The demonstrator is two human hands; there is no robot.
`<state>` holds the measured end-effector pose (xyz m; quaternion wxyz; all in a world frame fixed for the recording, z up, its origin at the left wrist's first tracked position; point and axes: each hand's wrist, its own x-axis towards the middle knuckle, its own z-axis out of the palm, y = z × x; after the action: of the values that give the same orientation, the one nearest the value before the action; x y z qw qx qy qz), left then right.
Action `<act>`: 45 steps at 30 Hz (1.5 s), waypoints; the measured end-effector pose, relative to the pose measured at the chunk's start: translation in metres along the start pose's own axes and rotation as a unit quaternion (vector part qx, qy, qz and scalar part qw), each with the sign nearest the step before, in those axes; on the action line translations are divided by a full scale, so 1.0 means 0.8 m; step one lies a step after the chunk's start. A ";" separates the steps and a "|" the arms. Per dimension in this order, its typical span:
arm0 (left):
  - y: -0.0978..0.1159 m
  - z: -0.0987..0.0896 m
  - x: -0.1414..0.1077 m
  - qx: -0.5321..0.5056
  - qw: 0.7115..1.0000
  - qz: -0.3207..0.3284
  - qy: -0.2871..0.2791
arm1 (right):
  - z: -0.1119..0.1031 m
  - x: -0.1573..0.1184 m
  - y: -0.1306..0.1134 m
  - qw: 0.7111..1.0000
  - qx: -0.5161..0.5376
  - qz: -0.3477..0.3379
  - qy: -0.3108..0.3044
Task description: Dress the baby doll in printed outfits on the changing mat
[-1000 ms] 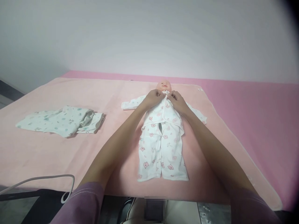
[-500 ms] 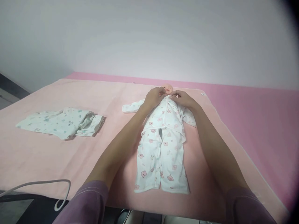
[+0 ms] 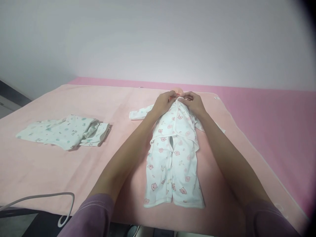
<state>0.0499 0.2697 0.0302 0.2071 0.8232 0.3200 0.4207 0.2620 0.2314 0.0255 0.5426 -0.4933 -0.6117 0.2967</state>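
A doll lies on its back, its head (image 3: 178,90) partly hidden behind my hands. It wears a white top (image 3: 170,123) with pink bear prints and matching trousers (image 3: 174,174), whose legs point toward me. My left hand (image 3: 165,102) is at the left side of the collar, fingers pinched on the cloth near the neck. At the collar's right side, my right hand (image 3: 194,102) pinches the top's neckline between thumb and fingers. One sleeve stretches out to the left; the other is partly hidden under my right forearm.
A folded white garment (image 3: 66,131) with green prints lies at the left on the pale pink mat (image 3: 118,158). A white cable (image 3: 49,195) loops at the front left edge. Darker pink surface (image 3: 266,118) shows at the right, and a pale wall (image 3: 158,39) stands behind.
My right hand has shifted slightly, with the collar raised a little. More of the right sleeve's end now shows beyond my forearm. The view has moved slightly.
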 end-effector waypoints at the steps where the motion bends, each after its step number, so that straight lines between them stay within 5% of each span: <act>1: -0.001 0.000 0.000 0.000 1.000 0.001 -0.001 | 0.000 -0.001 -0.001 1.000 0.013 0.008 0.004; 14: 0.024 -0.009 -0.004 -0.062 0.992 -0.102 -0.038 | -0.007 -0.002 -0.007 0.997 -0.043 0.050 -0.031; 21: 0.036 -0.001 -0.004 -0.078 0.981 -0.179 0.004 | -0.013 -0.002 -0.018 0.992 -0.018 0.102 -0.077; 39: 0.030 -0.002 -0.001 -0.043 0.990 -0.136 0.013 | -0.004 -0.002 -0.013 0.991 0.039 0.112 -0.060; 45: 0.035 -0.018 -0.011 -0.070 0.989 -0.126 -0.030 | -0.009 -0.006 -0.006 0.993 0.034 0.102 -0.051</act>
<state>0.0437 0.2449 0.0503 0.3252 0.7722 0.3845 0.3874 0.2668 0.2241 0.0300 0.4942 -0.5189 -0.5745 0.3956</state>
